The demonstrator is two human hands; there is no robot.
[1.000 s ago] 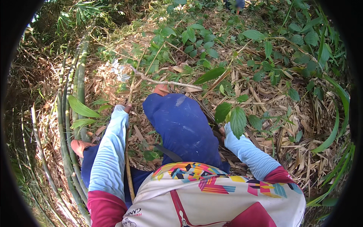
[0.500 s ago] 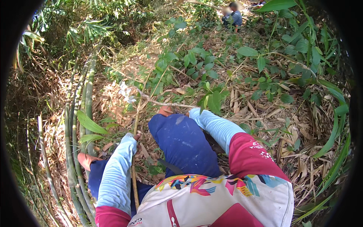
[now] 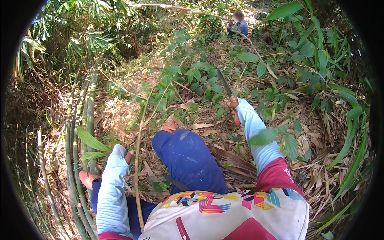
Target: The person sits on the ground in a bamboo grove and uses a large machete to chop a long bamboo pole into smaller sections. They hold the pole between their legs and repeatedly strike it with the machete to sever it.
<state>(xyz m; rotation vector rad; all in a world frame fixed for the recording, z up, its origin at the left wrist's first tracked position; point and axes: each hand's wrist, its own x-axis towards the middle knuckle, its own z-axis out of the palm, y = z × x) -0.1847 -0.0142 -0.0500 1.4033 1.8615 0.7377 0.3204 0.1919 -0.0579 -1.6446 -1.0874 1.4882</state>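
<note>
My right hand [image 3: 233, 107], reaching forward beyond my right knee, is closed round the orange-brown handle of a large knife [image 3: 226, 83]. Its dark blade points forward and slightly left, over low green leaves. My left hand [image 3: 129, 157] is low on the left, just beside a long thin forked stick [image 3: 138, 160]. Only the thumb side of that hand shows past the pale blue sleeve. Its other fingers are hidden, and I cannot tell whether they touch the stick. The stick runs from beside my lap up into the leafy plants ahead.
Several green bamboo stems [image 3: 69, 160] rise at my left. Dry leaves [image 3: 316, 138] cover the ground, with leafy plants [image 3: 200, 76] ahead. A thin branch [image 3: 180, 8] crosses the far side, where a person [image 3: 239, 26] sits. My blue-clad knee [image 3: 190, 160] is between my arms.
My right hand has come out from behind my knee, rising forward and right with the knife now visible. The pale branch crossing before my knee is gone from there. My left hand has shifted slightly left.
</note>
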